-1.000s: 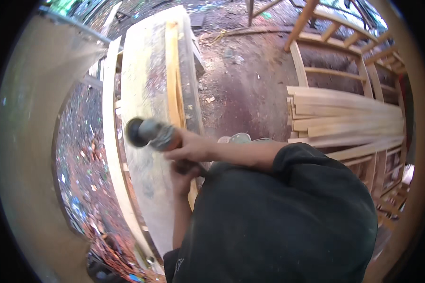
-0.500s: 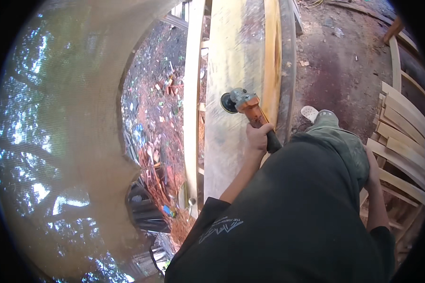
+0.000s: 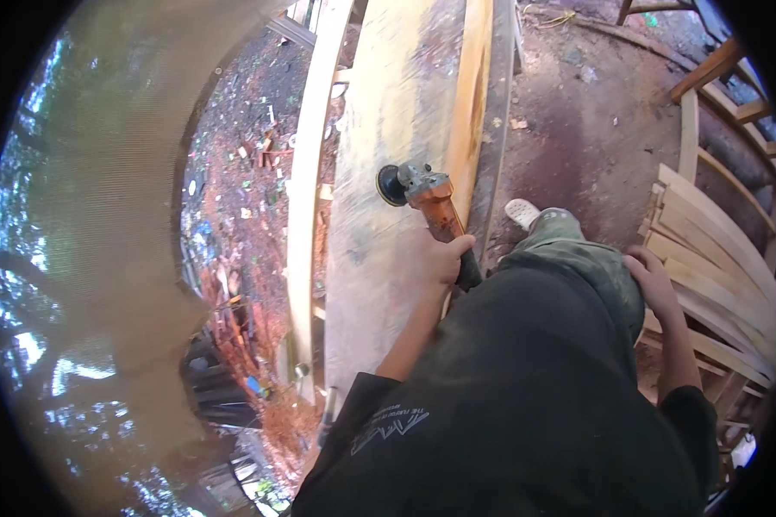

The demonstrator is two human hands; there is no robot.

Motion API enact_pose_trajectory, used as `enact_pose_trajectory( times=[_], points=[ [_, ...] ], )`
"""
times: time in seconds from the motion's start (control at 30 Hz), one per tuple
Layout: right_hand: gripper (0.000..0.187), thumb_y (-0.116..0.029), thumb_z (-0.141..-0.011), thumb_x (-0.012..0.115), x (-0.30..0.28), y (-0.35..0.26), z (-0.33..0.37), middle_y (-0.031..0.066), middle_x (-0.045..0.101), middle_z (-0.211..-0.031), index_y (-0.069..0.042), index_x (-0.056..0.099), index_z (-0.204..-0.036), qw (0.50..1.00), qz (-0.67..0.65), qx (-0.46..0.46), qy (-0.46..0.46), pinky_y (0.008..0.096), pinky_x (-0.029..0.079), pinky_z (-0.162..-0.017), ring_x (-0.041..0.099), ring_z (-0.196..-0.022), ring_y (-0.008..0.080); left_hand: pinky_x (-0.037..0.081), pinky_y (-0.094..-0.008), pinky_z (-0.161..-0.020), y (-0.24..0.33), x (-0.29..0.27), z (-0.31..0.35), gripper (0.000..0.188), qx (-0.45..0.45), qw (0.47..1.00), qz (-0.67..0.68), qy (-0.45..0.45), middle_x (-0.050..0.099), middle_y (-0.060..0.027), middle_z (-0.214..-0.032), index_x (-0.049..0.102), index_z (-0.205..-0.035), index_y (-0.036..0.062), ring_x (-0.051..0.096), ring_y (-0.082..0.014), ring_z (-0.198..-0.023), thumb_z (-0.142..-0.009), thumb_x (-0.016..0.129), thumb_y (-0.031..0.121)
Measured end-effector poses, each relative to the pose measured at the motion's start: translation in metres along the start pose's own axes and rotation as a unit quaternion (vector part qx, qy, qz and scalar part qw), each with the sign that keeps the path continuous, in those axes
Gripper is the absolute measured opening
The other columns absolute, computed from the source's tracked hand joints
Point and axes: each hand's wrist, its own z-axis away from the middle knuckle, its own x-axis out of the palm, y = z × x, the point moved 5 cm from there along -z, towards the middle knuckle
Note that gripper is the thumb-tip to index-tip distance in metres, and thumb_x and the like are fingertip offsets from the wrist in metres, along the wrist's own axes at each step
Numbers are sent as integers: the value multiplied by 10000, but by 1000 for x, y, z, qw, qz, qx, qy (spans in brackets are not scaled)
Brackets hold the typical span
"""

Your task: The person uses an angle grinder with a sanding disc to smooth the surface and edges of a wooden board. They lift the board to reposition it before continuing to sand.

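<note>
My left hand (image 3: pixel 444 260) is wrapped round the dark handle of an orange-and-grey angle grinder (image 3: pixel 435 207). The grinder's round dark disc points left, over a broad wooden plank (image 3: pixel 409 77) with grey stains and rough patches. Whether the disc touches the wood I cannot tell. My right hand (image 3: pixel 653 277) holds no tool and lies with its fingers laid against the upper leg of my green trousers (image 3: pixel 569 241).
A pale beam (image 3: pixel 306 189) runs along the plank's left side, with littered ground past it. Left of that hangs brown mesh netting (image 3: pixel 121 215). Stacked pale wooden slats (image 3: pixel 707 258) lie at the right. A timber frame (image 3: pixel 707 71) stands at the far right. My light clog (image 3: pixel 522 212) rests on reddish soil.
The whole scene has shifted left in the picture as the view turned. My right hand has come up onto the front of my thigh. The grinder stays in my left hand.
</note>
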Motion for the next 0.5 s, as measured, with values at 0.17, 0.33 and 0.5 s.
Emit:
enact_pose_trajectory(
  times=[0.17,0.33,0.5],
  points=[
    [573,-258,-944,730,61,-128,-40,155,644,-1244,35,529,-1393,991,44,-104,-67,343,529,-953,651,-1093,216,551,-338,-752,56,56,4,524,122,982,-68,-124,677,-80,-927,600,-1094,-41,646,-146,-814,-679,860,145],
    [381,-194,-943,687,133,-159,-100,139,682,-1177,44,615,-1232,925,-328,-87,-172,393,525,-1004,668,-1089,246,542,-337,-821,86,117,6,517,159,959,-27,-234,689,-91,-954,632,-1159,-21,663,-187,-882,-764,825,250],
    [370,-265,-900,682,98,-183,-167,138,687,-1014,17,614,-1129,842,-512,-44,-163,404,547,-918,671,-927,264,567,-331,-807,44,124,-10,304,-39,903,114,-414,753,-112,-989,679,-1125,-20,727,-194,-886,-946,694,226]
  ],
)
